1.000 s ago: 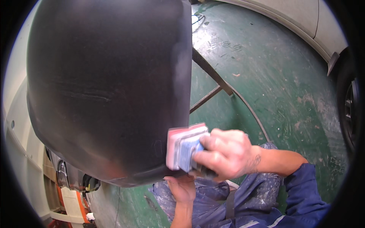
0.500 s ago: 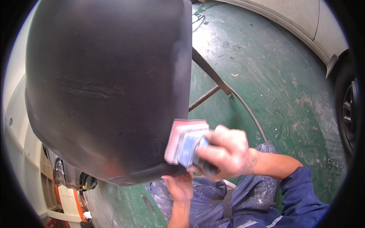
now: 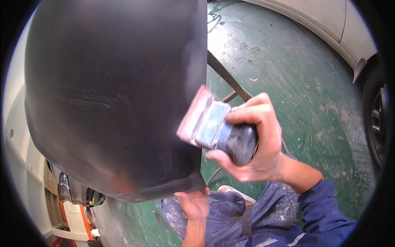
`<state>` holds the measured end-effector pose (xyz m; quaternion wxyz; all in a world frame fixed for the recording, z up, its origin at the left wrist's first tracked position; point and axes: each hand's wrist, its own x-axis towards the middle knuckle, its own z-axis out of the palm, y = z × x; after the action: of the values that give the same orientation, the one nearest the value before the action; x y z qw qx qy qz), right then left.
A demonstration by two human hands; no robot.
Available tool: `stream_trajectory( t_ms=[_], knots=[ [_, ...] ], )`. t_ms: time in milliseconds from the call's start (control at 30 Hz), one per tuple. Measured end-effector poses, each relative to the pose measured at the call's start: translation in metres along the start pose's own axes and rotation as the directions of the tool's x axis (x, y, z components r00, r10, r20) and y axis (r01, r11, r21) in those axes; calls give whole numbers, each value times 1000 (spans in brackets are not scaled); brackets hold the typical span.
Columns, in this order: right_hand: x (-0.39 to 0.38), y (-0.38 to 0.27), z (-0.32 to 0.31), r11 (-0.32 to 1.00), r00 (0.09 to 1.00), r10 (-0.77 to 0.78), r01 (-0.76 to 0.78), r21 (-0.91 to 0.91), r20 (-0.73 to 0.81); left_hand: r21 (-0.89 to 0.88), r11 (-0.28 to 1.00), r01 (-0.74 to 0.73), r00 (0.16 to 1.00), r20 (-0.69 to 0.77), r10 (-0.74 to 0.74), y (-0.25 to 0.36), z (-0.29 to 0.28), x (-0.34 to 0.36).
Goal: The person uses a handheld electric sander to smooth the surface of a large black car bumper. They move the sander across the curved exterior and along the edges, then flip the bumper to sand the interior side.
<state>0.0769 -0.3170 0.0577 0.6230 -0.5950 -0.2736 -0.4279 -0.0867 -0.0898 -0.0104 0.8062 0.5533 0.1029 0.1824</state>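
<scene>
While the left hand (image 3: 194, 205) stays at the lower rim of the dark panel (image 3: 115, 82), the right hand (image 3: 267, 140) in the head view has carried the sanding block (image 3: 214, 123) up along the panel's right side and tilted it. The right hand's fingers and thumb wrap the block's black handle; the left hand's thumb and fingertips meet the rim, but whether they pinch or merely steady it cannot be told. The lower right corner is uncovered now, so the work appears to have shifted to a higher stretch. The reddish face overlaps the right edge, though blur hides whether it touches.

Above the block, that edge runs unobstructed to the top. To its right lies open green floor (image 3: 321, 119), crossed near the panel by a stand leg (image 3: 226, 74); the parked car (image 3: 317, 20) is well apart. Below, the person's trousers (image 3: 279, 206) limit downward room.
</scene>
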Motion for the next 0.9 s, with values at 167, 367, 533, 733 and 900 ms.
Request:
stream_trajectory(
  t_ms=[167, 367, 533, 733, 900],
  knots=[
    [-66, -32, 14, 981, 981, 185, -188, 51, 59, -3, 997, 77, 994, -77, -77, -5, -8, -2],
    [-57, -27, 14, 945, 949, 315, -315, 86, 17, 78, 997, 10, 999, -32, -7, -1, 3, 0],
    [-20, -17, 5, 920, 920, 392, -392, 7, -10, -4, 1000, 9, 999, -45, -9, -3, -4, 1],
    [-39, -29, 11, 894, 896, 442, -444, 64, 35, 44, 999, 2, 998, -60, 1, -1, 1, 3],
    [-49, -33, 9, 885, 888, 449, -457, 89, 97, 72, 997, 10, 997, -74, -4, -2, 0, 3]
  ],
)
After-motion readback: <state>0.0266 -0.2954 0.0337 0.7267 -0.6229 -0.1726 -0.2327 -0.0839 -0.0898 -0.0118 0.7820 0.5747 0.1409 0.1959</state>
